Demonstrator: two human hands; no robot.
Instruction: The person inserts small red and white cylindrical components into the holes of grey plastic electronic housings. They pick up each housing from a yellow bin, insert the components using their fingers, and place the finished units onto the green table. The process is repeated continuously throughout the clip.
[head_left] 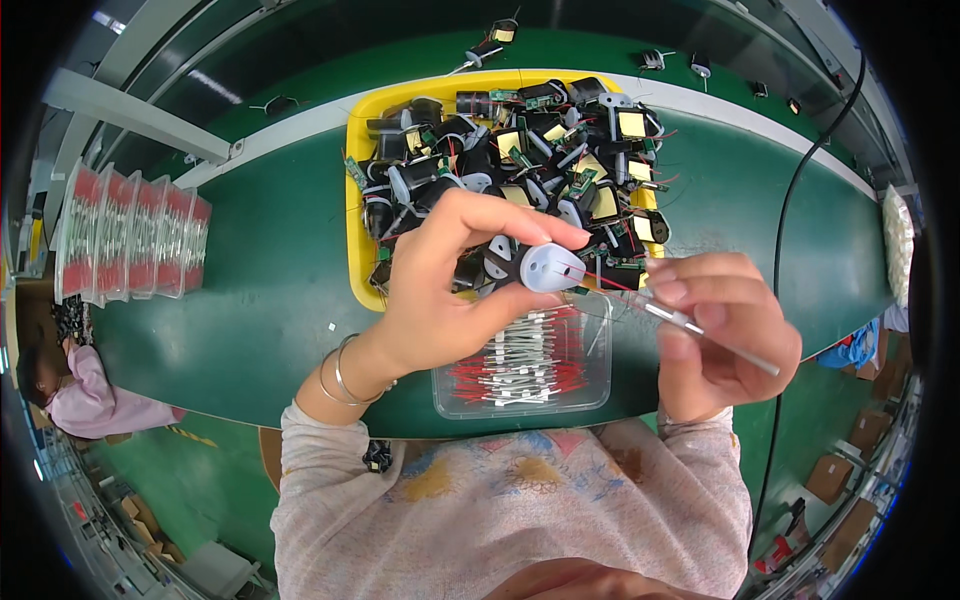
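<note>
Pinching a pale-capped black part (548,266): left hand (425,270), thumb and forefinger closed on it, near edge of yellow bin (357,265) beyond. Right hand (735,325) closed by its fingertips on 1 slim white rod (672,317). Thin red wire (612,283) spans the 2. Likely risks: hands spreading could strain the wire; loose leads in the bin could snag it; a slack pinch could let the cap twist.

Smooth plastic cap (547,282); slim rod (675,318), perhaps metal.
</note>
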